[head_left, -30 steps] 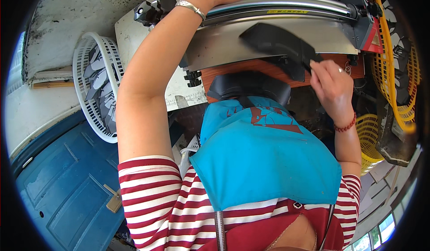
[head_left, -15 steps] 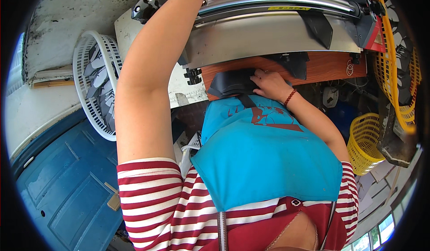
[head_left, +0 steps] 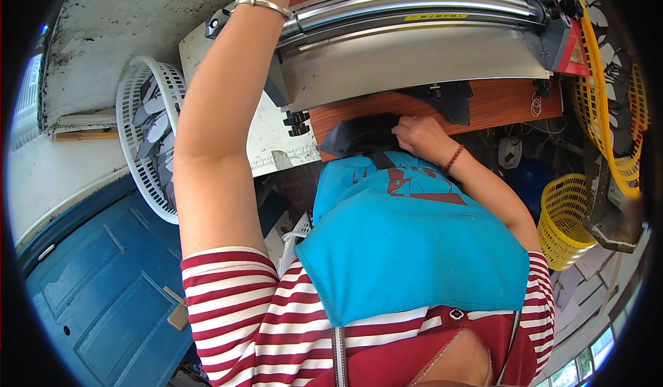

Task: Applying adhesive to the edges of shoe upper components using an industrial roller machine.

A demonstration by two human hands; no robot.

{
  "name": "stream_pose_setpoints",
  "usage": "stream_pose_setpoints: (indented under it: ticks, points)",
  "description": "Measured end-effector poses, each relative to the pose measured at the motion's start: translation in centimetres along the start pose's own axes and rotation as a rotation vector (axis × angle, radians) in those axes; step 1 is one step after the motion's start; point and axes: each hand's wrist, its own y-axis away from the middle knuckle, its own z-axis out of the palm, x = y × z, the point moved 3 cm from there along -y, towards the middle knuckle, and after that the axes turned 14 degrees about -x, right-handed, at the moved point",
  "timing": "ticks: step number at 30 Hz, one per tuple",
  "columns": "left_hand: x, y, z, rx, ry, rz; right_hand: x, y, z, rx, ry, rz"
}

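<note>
Black piece (head_left: 359, 135) on wooden bench (head_left: 497, 104), pinched by right hand (head_left: 418, 135); left hand's grip cannot be told.

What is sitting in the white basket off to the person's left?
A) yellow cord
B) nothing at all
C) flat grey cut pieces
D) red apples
C: the white basket holds a pile of flat grey cut pieces, stacked loosely against its slotted wall.

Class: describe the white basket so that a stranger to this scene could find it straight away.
Start at the long metal machine across the top. Left of the raised left arm, the white basket is round and slatted, holding dark flat pieces. The other basket, at the right, is yellow.
</note>
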Motion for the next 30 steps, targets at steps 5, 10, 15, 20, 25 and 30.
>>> stream_pose_setpoints:
  ticks: [5,10,15,20,25,30]
  points:
    - [-5.0,-0.1,2.4,0.055,-0.727,0.552,-5.3,5.3,-13.8,0.255,-0.045,0.006]
    - [-5.5,-0.9,4.7,-0.373,-0.749,0.202,-2.1,5.0,-18.2,0.387,0.290,0.315]
    - [-6.2,-1.8,5.5,-0.408,-0.649,-0.135,-0.1,0.8,-15.3,0.520,0.316,0.164]
    - [-6.3,-2.4,3.5,-0.238,-0.550,0.080,-2.5,-0.7,-4.3,0.041,-0.049,-0.043]
    - [-2.7,-2.1,2.9,-0.171,-0.229,-0.091,0.7,-1.9,2.4,-0.205,-0.053,0.133]
    - [-2.8,-1.7,1.3,-0.048,-0.060,-0.202,-0.3,-2.0,1.7,-0.184,0.020,0.047]
